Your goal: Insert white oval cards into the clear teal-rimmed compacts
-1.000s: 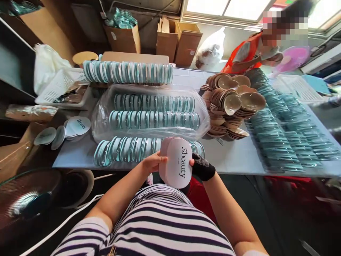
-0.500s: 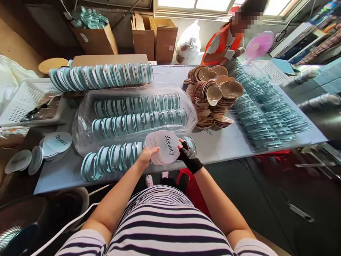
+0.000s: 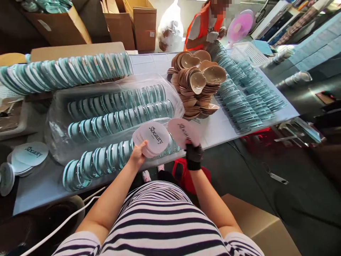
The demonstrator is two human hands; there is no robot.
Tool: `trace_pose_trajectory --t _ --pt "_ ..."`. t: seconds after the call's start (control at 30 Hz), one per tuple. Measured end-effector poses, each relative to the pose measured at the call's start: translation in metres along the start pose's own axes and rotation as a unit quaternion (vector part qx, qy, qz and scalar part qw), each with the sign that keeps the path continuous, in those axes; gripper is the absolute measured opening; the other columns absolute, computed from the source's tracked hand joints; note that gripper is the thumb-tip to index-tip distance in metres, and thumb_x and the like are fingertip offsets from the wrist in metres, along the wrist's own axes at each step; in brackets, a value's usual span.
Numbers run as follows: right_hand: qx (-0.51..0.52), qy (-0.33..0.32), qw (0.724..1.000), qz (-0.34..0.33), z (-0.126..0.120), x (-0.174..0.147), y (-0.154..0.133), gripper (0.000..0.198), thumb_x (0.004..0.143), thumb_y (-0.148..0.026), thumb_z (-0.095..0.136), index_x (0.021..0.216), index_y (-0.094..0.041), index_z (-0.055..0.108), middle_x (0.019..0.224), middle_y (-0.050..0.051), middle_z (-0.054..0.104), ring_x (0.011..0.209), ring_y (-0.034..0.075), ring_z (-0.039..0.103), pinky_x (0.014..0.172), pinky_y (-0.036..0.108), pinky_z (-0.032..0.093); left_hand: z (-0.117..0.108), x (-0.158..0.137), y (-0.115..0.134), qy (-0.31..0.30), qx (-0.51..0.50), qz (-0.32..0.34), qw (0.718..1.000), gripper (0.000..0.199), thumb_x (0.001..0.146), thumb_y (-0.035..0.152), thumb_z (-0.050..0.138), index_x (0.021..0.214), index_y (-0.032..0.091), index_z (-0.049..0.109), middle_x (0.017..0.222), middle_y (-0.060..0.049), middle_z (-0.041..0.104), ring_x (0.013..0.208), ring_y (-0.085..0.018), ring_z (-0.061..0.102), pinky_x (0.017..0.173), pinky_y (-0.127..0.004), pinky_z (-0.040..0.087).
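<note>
My left hand, bare, is closed on the edge of a stack of white round cards printed "beauty". To its right, my right hand, in a black fingerless glove, grips a single round card by its lower edge; this card is blurred. The two are held side by side above the table's front edge. Just behind and below them lies the nearest row of round clear-and-teal cases, stood on edge. Part of that row is hidden by the cards.
Two more rows of cases lie on a clear plastic bag. Brown heart-shaped pieces are piled mid-table, and teal stacks run along the right. More printed cards lie at left. Across the table stands a person in an orange vest.
My right hand has drawn one card off the stack and moved it to the right. The stack stays in my left hand. The view has shifted toward the right and down.
</note>
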State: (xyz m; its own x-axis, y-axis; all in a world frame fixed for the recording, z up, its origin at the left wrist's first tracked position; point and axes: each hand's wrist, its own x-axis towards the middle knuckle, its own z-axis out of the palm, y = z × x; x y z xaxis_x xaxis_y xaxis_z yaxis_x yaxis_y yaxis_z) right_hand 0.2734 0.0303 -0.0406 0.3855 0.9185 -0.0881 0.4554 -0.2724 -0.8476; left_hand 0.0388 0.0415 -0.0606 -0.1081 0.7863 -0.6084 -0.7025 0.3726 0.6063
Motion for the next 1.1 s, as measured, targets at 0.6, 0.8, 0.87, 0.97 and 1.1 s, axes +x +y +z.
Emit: trace_pose_trajectory --t 0.6,0.8,0.87,0.97,1.1 --pt "-0.408 -0.261 0.875 0.022 -0.014 0.033 0.062 0.036 0.100 -0.038 0.040 0.120 -0.014 0.057 0.091 0.016 0.071 0.080 0.026 0.067 0.073 0.034 0.045 0.115 0.096 -0.078 -0.067 -0.014 -0.102 0.992 0.034 0.076 0.013 0.071 0.110 0.017 0.067 0.112 -0.009 0.074 0.117 -0.027 0.063 0.103 -0.047 0.050" --pt "-0.434 -0.254 0.865 -0.003 -0.008 0.037 0.061 0.034 0.102 -0.034 0.032 0.116 -0.019 0.059 0.101 0.013 0.071 0.089 0.022 0.068 0.072 0.027 0.043 0.113 0.100 -0.078 -0.066 -0.020 -0.116 0.991 0.040 0.075 0.015 0.073 0.115 0.019 0.066 0.120 -0.010 0.071 0.122 -0.028 0.060 0.104 -0.048 0.049" --pt "-0.435 -0.245 0.866 -0.011 0.000 0.039 0.066 0.038 0.103 -0.035 0.028 0.116 -0.019 0.060 0.103 0.013 0.071 0.091 0.022 0.068 0.073 0.027 0.043 0.112 0.102 -0.079 -0.069 -0.022 -0.120 0.990 0.041 0.074 0.015 0.074 0.114 0.018 0.066 0.121 -0.010 0.070 0.122 -0.029 0.060 0.104 -0.049 0.049" --pt "-0.433 -0.263 0.862 -0.001 0.014 0.046 0.075 0.037 0.102 -0.033 0.030 0.118 -0.020 0.061 0.103 0.014 0.071 0.093 0.024 0.068 0.075 0.029 0.044 0.111 0.104 -0.079 -0.067 -0.022 -0.125 0.990 0.041 0.073 0.016 0.075 0.113 0.017 0.066 0.122 -0.011 0.070 0.123 -0.029 0.060 0.104 -0.049 0.049" --pt "-0.325 -0.307 0.892 0.067 0.022 0.053 0.085 0.027 0.095 -0.024 0.044 0.114 -0.018 0.061 0.093 0.014 0.071 0.088 0.022 0.068 0.076 0.031 0.048 0.111 0.103 -0.080 -0.065 -0.025 -0.115 0.991 0.045 0.073 0.016 0.076 0.117 0.016 0.065 0.124 -0.012 0.069 0.121 -0.028 0.061 0.103 -0.047 0.050"
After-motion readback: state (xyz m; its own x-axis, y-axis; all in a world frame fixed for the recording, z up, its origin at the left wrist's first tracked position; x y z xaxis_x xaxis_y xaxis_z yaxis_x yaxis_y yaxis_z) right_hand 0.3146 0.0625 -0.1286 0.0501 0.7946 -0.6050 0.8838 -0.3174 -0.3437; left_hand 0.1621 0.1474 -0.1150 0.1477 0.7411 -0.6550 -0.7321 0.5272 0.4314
